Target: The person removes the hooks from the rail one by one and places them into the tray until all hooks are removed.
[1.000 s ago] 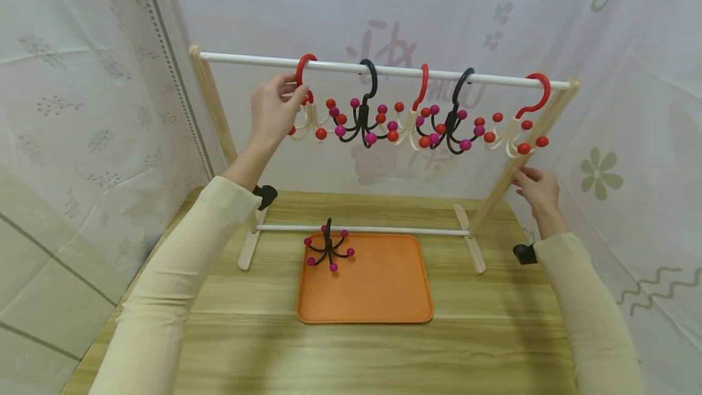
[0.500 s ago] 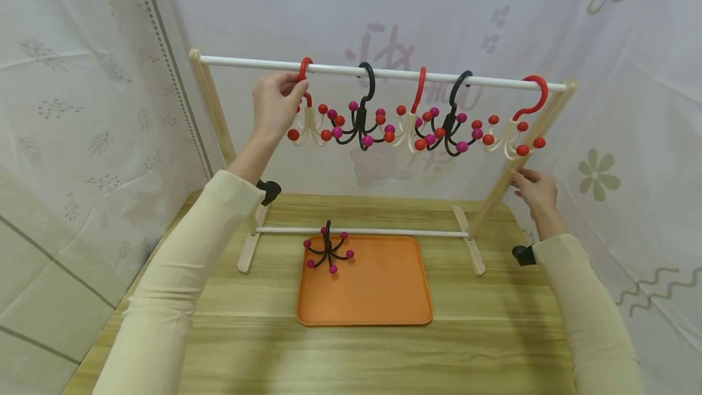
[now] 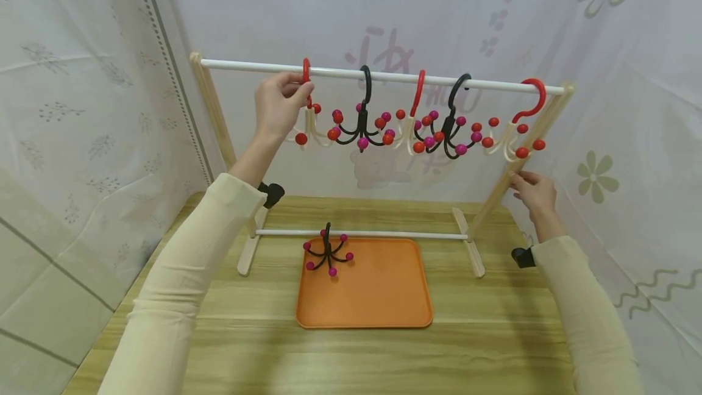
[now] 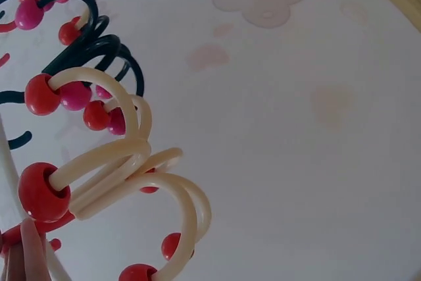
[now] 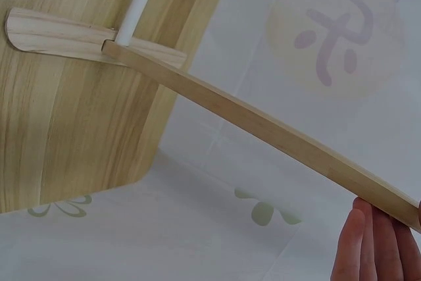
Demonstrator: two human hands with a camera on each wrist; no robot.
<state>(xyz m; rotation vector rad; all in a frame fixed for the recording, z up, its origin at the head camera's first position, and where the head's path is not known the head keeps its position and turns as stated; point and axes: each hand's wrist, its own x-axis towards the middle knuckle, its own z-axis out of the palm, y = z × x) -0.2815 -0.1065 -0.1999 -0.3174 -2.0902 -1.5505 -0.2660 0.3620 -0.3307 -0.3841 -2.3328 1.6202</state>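
The left hand (image 3: 278, 105) pinches the leftmost hanger (image 3: 310, 119) by its red hook (image 3: 306, 72), thumb and fingers clamped on it just below the upper rod (image 3: 395, 77). This hanger hangs on that rod, nearer the left post (image 3: 215, 108) than the right post (image 3: 496, 197); its cream arms end in red beads (the left wrist view shows these close up, with fingertips on the hook).

The right hand (image 3: 536, 192) is clamped on the right post, partway down, with its fingers against the wood.

Along the rod to the right follow a black hanger (image 3: 363, 120) with magenta beads, a middle hanger (image 3: 411, 127) in red and cream, a second black one, and the rightmost hanger (image 3: 510, 133) (red and cream again) near the right post.

Below, an orange tray (image 3: 378, 291) lies on the tabletop (image 3: 247, 352), just in front of the lower rod (image 3: 384, 234). A loose hanger (image 3: 328, 251), black with magenta beads, rests at the tray's far left corner, its hook upward. Behind everything hangs patterned cloth (image 3: 329, 17).
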